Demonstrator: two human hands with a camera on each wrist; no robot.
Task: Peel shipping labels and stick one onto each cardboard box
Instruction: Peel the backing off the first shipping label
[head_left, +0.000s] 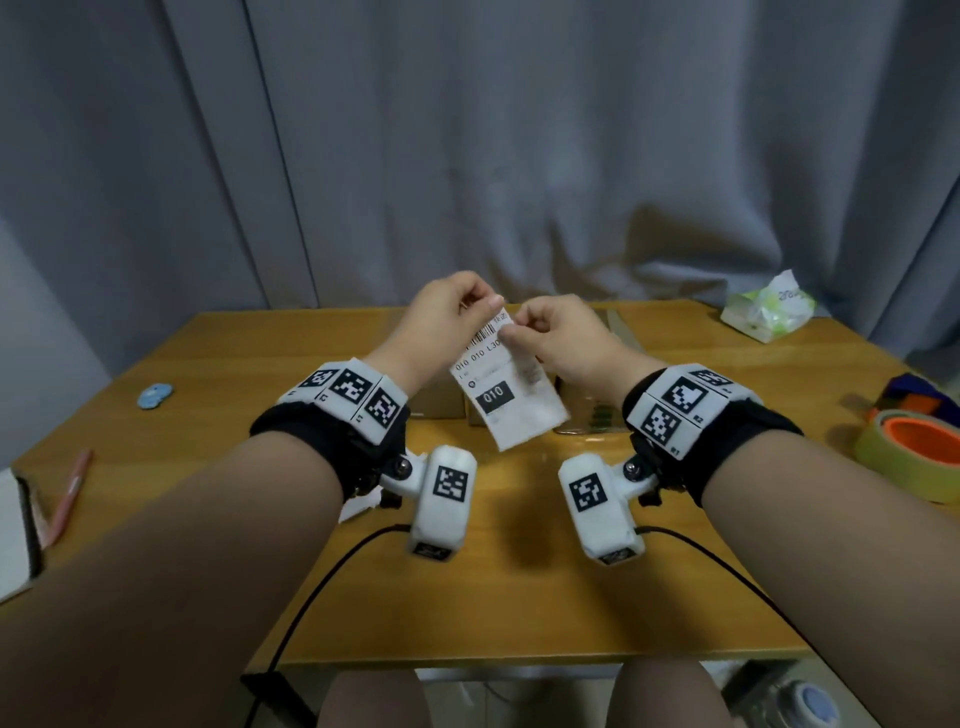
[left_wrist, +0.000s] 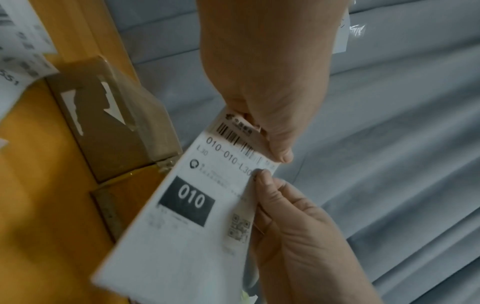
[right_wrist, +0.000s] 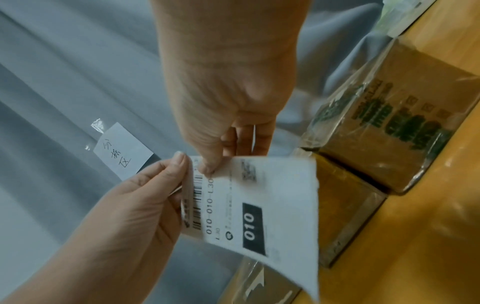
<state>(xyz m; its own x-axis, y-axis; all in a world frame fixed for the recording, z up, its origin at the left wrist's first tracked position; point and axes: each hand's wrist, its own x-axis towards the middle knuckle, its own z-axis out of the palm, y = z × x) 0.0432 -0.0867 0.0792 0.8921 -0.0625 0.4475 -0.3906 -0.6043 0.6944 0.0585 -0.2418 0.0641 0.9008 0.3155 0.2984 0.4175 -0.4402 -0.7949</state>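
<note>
our left hand (head_left: 447, 306) and right hand (head_left: 550, 332) both pinch the shipping label (head_left: 506, 395) by its top corner, above the cardboard boxes (right_wrist: 384, 127); we'd peel slowly, keeping it flat so it won't curl.

Wooden table (head_left: 545, 613), yellow-brown top, set before a grey curtain. Directly on it: cardboard boxes (head_left: 439, 402) near mid-table, one wrapped in clear tape with green print (right_wrist: 394, 131); tissue pack (head_left: 766, 312) at far right corner; tape rolls (head_left: 914, 452) at right edge; blue disc (head_left: 155, 395), pink pen (head_left: 70, 496) and notebook (head_left: 15, 535) at left; black cables (head_left: 322, 577) across the near side.
</note>
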